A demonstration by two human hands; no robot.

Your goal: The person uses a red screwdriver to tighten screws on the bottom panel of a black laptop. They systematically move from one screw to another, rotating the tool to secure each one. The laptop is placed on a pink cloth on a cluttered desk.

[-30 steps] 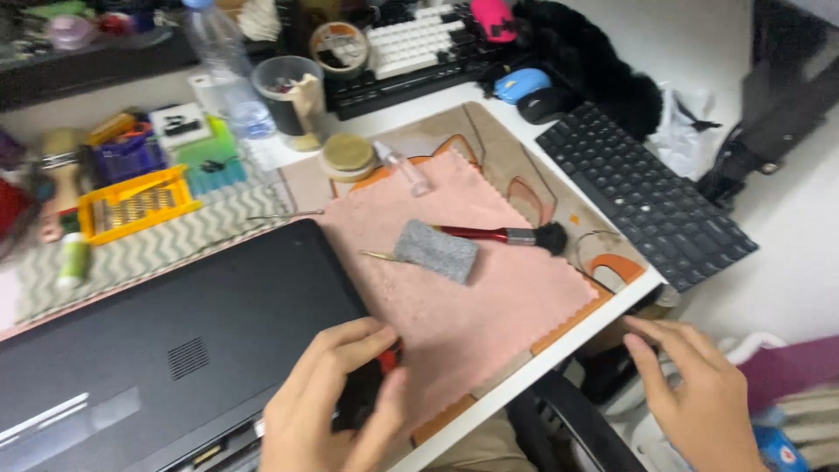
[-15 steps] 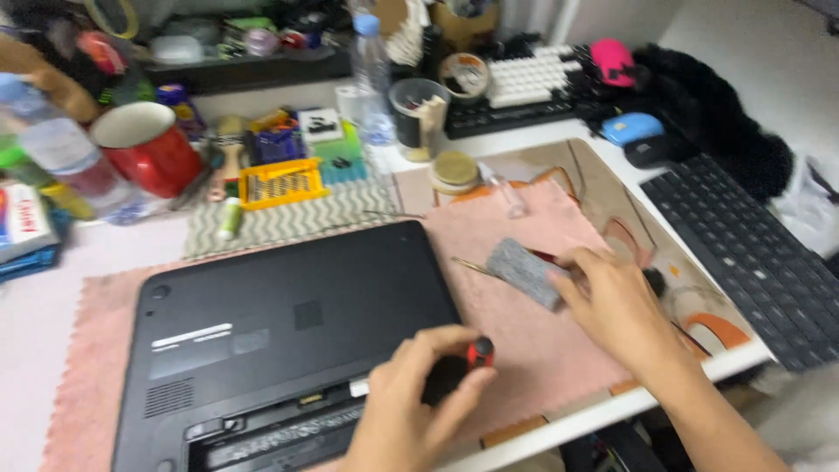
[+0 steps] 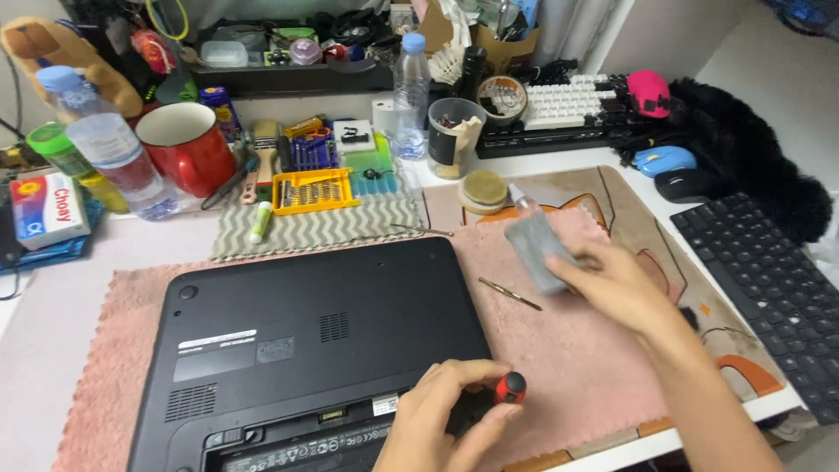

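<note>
Left hand [image 3: 441,415]: I see it low at the frame's bottom centre, fingers curled closed, thumb and fingertips pinched together.
Right hand [image 3: 612,284]: I see it raised mid-right, back facing the camera, fingers [image 3: 566,269] extended leftward and clamped.
Right forearm: bare, running diagonally down to the lower right corner.

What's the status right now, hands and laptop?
Left hand grips red-capped screwdriver at laptop edge. Right hand holds grey pad above pink cloth. Loose bit lies between.
</note>
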